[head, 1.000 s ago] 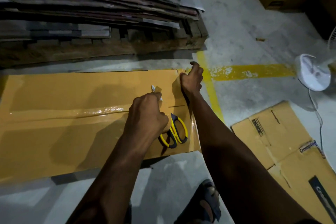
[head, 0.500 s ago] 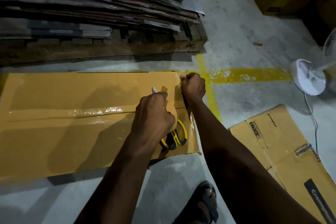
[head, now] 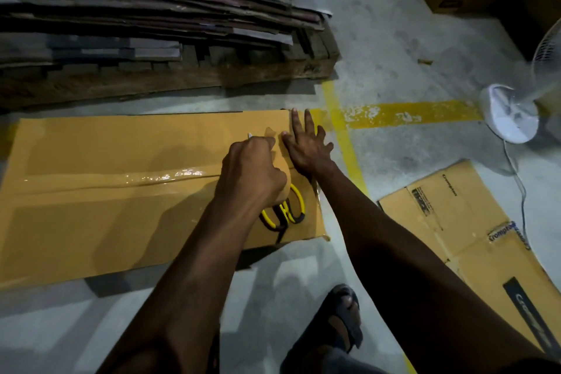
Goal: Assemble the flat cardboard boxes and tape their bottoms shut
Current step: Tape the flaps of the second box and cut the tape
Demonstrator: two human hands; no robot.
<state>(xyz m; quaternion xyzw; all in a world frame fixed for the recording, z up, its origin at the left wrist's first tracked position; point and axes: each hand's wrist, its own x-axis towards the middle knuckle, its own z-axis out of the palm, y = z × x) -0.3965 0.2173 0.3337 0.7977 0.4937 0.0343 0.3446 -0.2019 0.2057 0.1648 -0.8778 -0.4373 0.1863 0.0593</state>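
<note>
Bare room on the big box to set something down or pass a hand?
Free: left half of the box, both sides of the taped seam; floor between its near edge and the foot. Crowded: right end, where the left hand grips a pale-tipped tool over the scissors and the right hand presses flat.

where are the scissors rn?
Head view: the scissors lie on the taped box near its right end, partly hidden by the left hand. The right hand presses the box just beyond them.

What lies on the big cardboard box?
Yellow scissors, half covered by the left hand, and a shiny tape strip. The right hand presses flat there. Most of the tool in the left hand is hidden.
</note>
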